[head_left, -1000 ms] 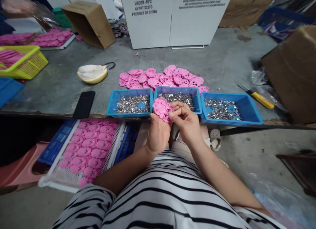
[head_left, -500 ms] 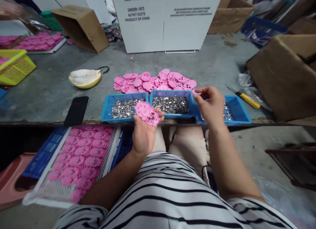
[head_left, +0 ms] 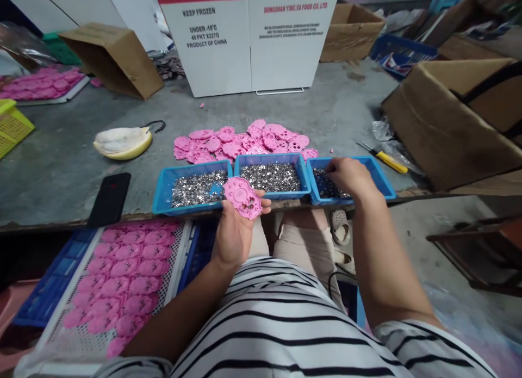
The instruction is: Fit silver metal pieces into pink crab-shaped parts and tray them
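My left hand [head_left: 234, 234] holds a flat pink plastic piece [head_left: 241, 196] with scalloped edges, gripped between thumb and fingers; small metal bits show near its lower right end. My right hand [head_left: 351, 178] reaches down into the right blue bin [head_left: 381, 177], fingertips bent among small dark and silvery metal pieces [head_left: 326, 187]; whether they pinch one is hidden. A middle blue bin [head_left: 272, 196] and a left blue bin [head_left: 163, 196] hold more small shiny metal pieces. Behind the bins lies a loose heap of similar pink pieces [head_left: 244, 140].
A black phone [head_left: 109, 198] and a yellow fruit rind [head_left: 122, 144] lie left. A yellow-handled screwdriver [head_left: 389, 160] lies right, near an open cardboard box [head_left: 444, 122]. A white carton [head_left: 220, 62] stands behind. Below the table edge, a white perforated tray [head_left: 92, 313] carries stacked pink pieces.
My right hand has gone from above the gap between the middle and right bins down into the right bin. My left hand still holds the pink piece. The view has shifted slightly.
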{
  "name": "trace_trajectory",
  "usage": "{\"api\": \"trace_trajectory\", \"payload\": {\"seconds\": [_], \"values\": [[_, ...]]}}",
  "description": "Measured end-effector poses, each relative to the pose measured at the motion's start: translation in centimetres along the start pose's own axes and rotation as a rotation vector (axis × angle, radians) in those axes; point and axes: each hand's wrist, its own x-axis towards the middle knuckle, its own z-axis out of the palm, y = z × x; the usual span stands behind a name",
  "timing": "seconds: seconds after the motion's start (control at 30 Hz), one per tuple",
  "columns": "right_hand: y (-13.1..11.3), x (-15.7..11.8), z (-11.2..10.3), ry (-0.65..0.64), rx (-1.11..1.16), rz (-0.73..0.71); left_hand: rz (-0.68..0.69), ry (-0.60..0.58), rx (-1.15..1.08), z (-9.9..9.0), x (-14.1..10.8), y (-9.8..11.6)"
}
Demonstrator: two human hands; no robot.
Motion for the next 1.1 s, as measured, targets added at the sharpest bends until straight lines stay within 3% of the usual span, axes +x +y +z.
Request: {"api": "trace_trajectory", "payload": {"seconds": [0.17, 0.43, 0.9, 1.0, 1.1], "values": [[1.4, -0.5, -0.8, -0.001, -0.013, 0.048, 0.005, 0.001, 0.022, -0.1, 0.0, -0.3], [0.7, -0.3, 0.5, -0.002, -0.002, -0.04, -0.033, -0.028, 0.019, 0.7, 0.1, -0.5], [0.0, -0.2, 0.7, -0.044, -0.098, -0.105, -0.042, -0.033, 0.033, 0.5, 0.2, -0.4], [0.4, -0.2, 0.8, 0.008, -0.068, -0.102, -0.045, -0.036, 0.032, 0.6, 0.2, -0.4], [1.1, -0.1, 0.9, 0.111, 0.104, -0.075, -0.05, -0.031, 0.033, 0.6, 0.1, -0.5]]}}
